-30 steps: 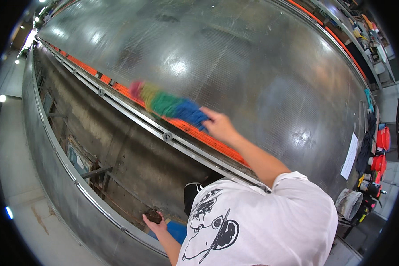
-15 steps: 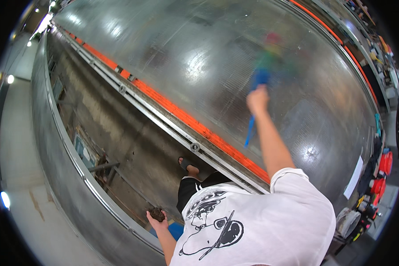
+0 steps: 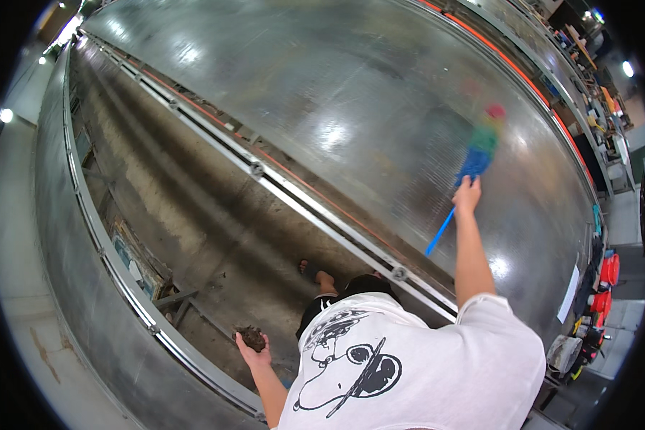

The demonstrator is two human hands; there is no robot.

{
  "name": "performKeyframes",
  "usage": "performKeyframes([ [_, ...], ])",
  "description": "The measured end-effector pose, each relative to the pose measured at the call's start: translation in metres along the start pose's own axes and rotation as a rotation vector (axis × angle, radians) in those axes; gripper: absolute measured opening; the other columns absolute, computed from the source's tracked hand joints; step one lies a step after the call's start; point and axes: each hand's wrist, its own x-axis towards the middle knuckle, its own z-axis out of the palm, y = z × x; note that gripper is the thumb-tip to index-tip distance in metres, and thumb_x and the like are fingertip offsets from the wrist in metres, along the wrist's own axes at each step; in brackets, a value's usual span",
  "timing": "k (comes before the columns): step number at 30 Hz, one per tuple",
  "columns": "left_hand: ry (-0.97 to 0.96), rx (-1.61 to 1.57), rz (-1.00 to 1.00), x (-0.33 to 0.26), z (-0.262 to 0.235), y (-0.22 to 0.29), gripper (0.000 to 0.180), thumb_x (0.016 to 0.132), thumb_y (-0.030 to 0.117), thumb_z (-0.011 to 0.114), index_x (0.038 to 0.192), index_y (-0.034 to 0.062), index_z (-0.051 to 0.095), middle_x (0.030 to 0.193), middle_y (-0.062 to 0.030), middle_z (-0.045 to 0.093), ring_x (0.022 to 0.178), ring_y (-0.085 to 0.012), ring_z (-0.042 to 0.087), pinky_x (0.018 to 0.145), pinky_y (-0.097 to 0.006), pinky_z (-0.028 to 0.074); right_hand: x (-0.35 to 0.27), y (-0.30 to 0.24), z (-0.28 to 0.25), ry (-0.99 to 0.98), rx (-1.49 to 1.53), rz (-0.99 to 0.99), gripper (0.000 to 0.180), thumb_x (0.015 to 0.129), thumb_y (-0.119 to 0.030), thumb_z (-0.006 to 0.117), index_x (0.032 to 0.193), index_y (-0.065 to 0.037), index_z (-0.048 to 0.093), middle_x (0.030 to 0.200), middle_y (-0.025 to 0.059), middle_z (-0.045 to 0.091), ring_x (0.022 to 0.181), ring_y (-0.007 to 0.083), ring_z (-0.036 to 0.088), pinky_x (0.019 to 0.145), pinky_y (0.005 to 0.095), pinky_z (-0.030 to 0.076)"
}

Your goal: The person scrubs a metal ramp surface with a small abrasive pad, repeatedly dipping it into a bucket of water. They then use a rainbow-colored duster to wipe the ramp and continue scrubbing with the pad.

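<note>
My right hand (image 3: 467,195) is closed round the handle of a duster (image 3: 484,147), just below its fluffy head. The head runs from blue through green to a pinkish-red tip and is smeared by motion. A thin blue handle end sticks out behind the hand. Beneath lies a long grey metal table (image 3: 279,107); whether the duster touches it I cannot tell. Low at the left, beside my body, my left hand (image 3: 256,356) cups a dark brown, rough clump (image 3: 251,337) with its fingers curled round it. What the clump is made of does not show.
A metal rail (image 3: 256,168) with round fittings edges the table on my side. Across the aisle floor (image 3: 215,251) runs another metal-edged surface (image 3: 86,287) at left. Red round items (image 3: 609,269) and a white sheet (image 3: 567,294) sit at the right end.
The duster and my right hand have moved right and a little nearer in the picture. The view has shifted, showing less of the orange strip along the near edge. My left hand still holds the clump.
</note>
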Motion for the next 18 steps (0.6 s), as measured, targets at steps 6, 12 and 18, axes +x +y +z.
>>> performKeyframes([
  [6, 0.015, 0.098, -0.014, 0.031, 0.007, 0.066, 0.045, 0.093, 0.049, 0.074, 0.121, 0.0146, 0.064, 0.106, -0.0057, 0.068, 0.092, -0.0250, 0.063, 0.081, -0.043, 0.054, -0.067, -0.048, 0.189, -0.278, -0.352, -0.017, 0.028, 0.095, -0.017, 0.052, 0.113, 0.000, 0.065, 0.094, 0.0232, 0.066, 0.084, 0.0393, 0.063, 0.073, 0.0495, 0.050],
  [12, -0.045, 0.086, 0.038, 0.064, 0.046, 0.109, 0.046, 0.094, 0.048, 0.074, 0.124, 0.0146, 0.062, 0.109, -0.0062, 0.067, 0.092, -0.0245, 0.063, 0.082, -0.044, 0.054, -0.253, -0.145, 0.307, -1.109, -0.120, -0.363, 0.051, 0.096, -0.024, 0.064, 0.146, -0.010, 0.060, 0.121, 0.0258, 0.072, 0.115, 0.0418, 0.067, 0.100, 0.0460, 0.051],
  [18, -0.049, 0.066, -0.037, 0.079, 0.052, 0.114, 0.047, 0.094, 0.048, 0.074, 0.125, 0.0153, 0.062, 0.109, -0.0056, 0.067, 0.093, -0.0244, 0.062, 0.082, -0.044, 0.054, -0.158, -0.156, 0.220, -0.451, -0.029, -0.128, 0.038, 0.100, -0.018, 0.066, 0.135, -0.004, 0.063, 0.094, 0.0068, 0.069, 0.078, 0.0125, 0.061, 0.070, 0.0303, 0.049],
])
